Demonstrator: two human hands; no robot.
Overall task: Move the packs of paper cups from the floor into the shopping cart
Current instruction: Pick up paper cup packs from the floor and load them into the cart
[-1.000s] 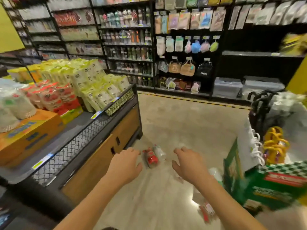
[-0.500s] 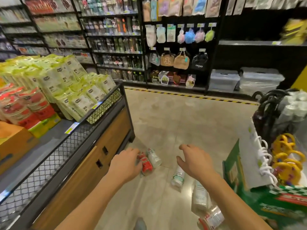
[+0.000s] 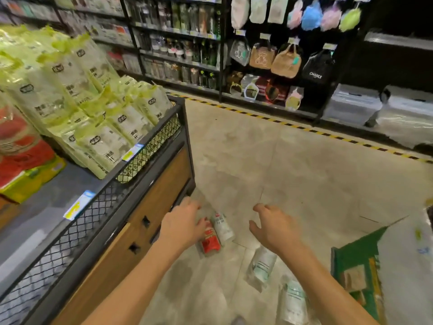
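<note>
Cup packs (image 3: 219, 232) on floor (image 3: 293, 174), closer than a second ago; left hand (image 3: 181, 225) now touching red pack, right hand (image 3: 273, 227) spread, empty; grab imminent.

glossy plastic cup packs (image 3: 218, 233); smooth matt floor (image 3: 293, 174); wood-fronted, metal-mesh display stand (image 3: 150, 198).

**Shop floor with packs of paper cups lying on it**

A pale grey, polished tiled floor (image 3: 293, 165) runs between the displays, crossed by a yellow-and-black striped tape line (image 3: 304, 130) near the far shelving. Four clear plastic packs of cups lie on their sides: a red-printed pack (image 3: 210, 240) touching a white pack (image 3: 223, 227), and two green-labelled white packs (image 3: 261, 266) (image 3: 294, 301) nearer.
</note>
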